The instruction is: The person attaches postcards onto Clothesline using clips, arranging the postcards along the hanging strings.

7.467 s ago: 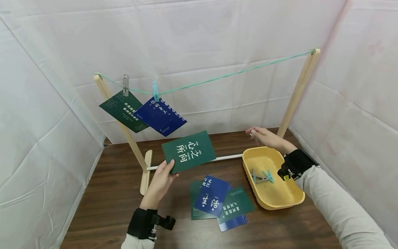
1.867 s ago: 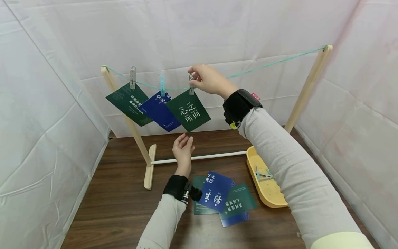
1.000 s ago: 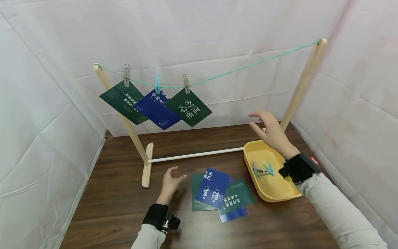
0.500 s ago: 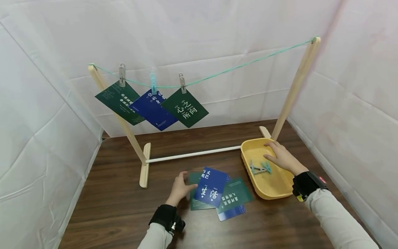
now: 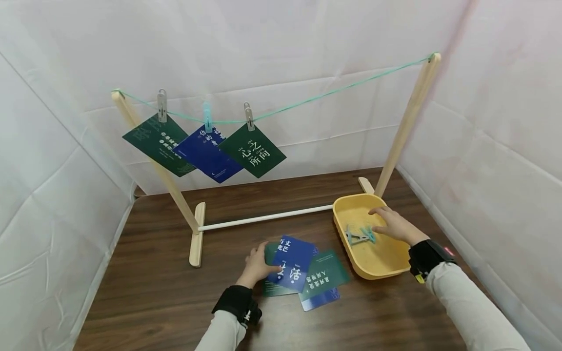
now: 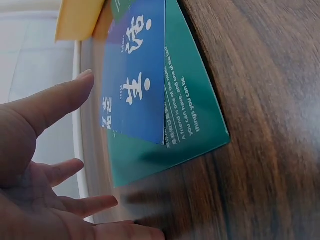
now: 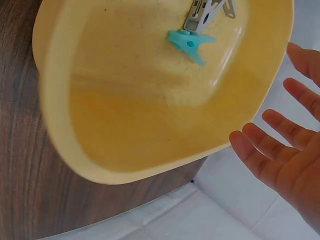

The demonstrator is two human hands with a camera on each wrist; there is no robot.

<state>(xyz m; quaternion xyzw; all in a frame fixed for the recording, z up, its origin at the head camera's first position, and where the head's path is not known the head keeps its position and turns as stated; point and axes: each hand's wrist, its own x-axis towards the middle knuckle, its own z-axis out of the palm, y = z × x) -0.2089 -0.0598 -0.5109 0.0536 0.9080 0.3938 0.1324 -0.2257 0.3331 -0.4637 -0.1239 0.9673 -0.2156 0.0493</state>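
My left hand reaches over the left side of a small pile of cards on the table, fingers spread and nothing gripped. Its thumb overlaps the blue card on top in the head view. Under that lie a green card, another green card and a blue card. My right hand hovers at the right side of the yellow basin, fingers apart and holding nothing. Several clothespins lie inside, a turquoise clothespin and a grey clothespin among them.
A green cord runs between two wooden posts. Clothespins hold a green card, a blue card and another green card on its left half. A white rod joins the stand's feet. White cloth surrounds the table.
The green card my left hand held earlier now hangs from the cord by a grey clothespin. Since then my left hand has come down to the card pile and my right hand back to the basin.
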